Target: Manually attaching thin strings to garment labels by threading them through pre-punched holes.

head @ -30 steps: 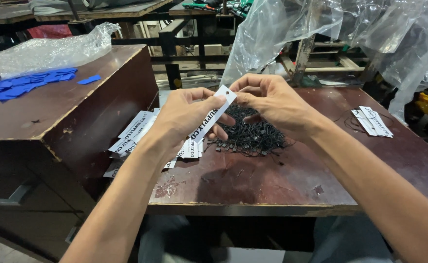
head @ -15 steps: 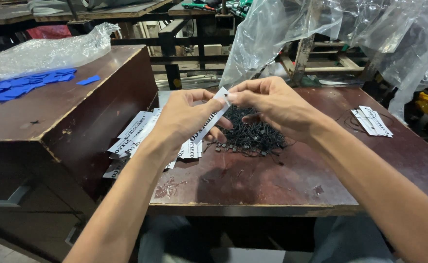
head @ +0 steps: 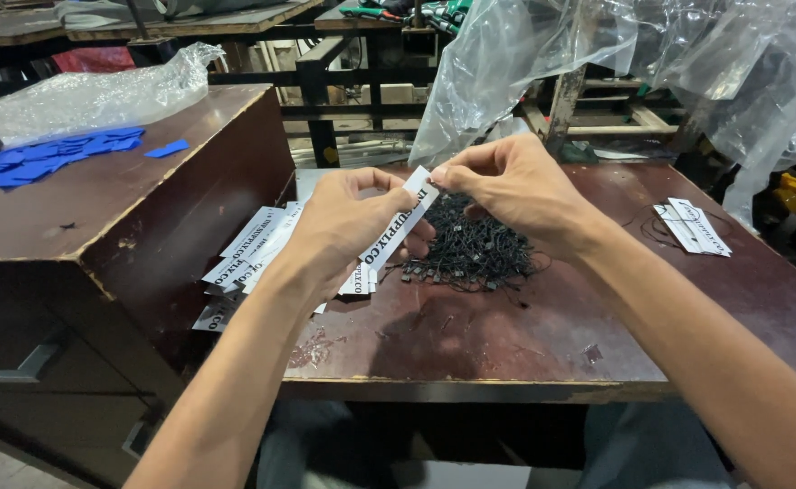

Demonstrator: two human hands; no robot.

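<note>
At mid-frame, your left hand [head: 348, 226] and right hand [head: 515, 186] pinch a narrow white paper tag [head: 398, 228] between thumbs and fingers, held tilted above the scuffed brown counter [head: 543, 344]. Just behind it lies a tangled heap of thin black strings [head: 475, 249]. Flat white tags [head: 248, 254] fan out at left, more [head: 692, 226] at far right. Crinkled clear plastic [head: 524, 63] hangs above; blue pieces [head: 49, 158] dot the upper left.

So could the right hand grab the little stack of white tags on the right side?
Probably yes. The right hand holds a white tag with the left hand; bare table lies before the stack of tags.
</note>
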